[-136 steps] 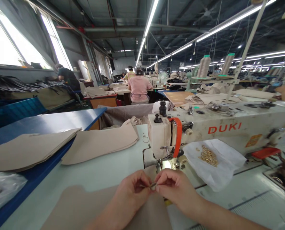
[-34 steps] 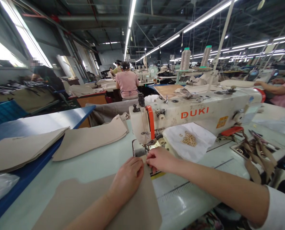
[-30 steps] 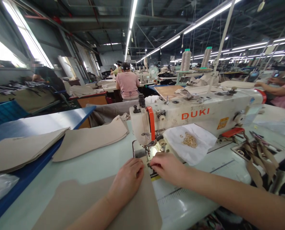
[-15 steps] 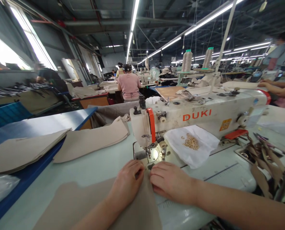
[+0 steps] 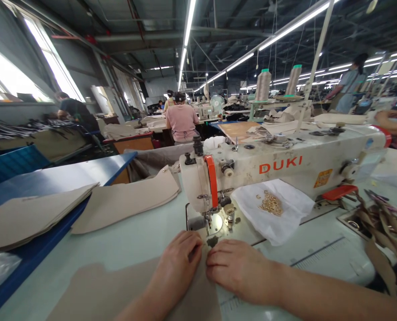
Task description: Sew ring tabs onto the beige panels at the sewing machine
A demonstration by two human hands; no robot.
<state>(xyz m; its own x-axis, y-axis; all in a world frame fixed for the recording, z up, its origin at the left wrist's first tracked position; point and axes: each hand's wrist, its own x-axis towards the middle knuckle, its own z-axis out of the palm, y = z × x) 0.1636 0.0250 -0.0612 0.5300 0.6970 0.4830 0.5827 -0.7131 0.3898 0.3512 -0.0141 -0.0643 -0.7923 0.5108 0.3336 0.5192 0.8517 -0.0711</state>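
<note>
A beige fabric piece (image 5: 124, 290) lies on the pale sewing table, its narrow far end just in front of the needle and presser foot of a white sewing machine (image 5: 245, 165). My left hand (image 5: 178, 267) rests on this end with curled fingers, thumb and fingertips pinched together on the fabric. Close by on the right, my right hand (image 5: 240, 269) has its fingers bent over the fabric's right edge. Both sets of fingertips are partly hidden, and a small gap separates the hands.
Beige panels (image 5: 128, 200) lie left of the machine, and another stack (image 5: 34, 214) rests on the blue-edged side table. Small gold metal rings (image 5: 271, 203) sit on a white cloth (image 5: 285, 223) at the machine's base. Brown straps (image 5: 382, 254) hang at right. Several people work beyond.
The view has shifted slightly, so the machine's right end and my hands appear lower. Both hands keep their hold at the fabric's end. At far right, a background person's posture has changed.
</note>
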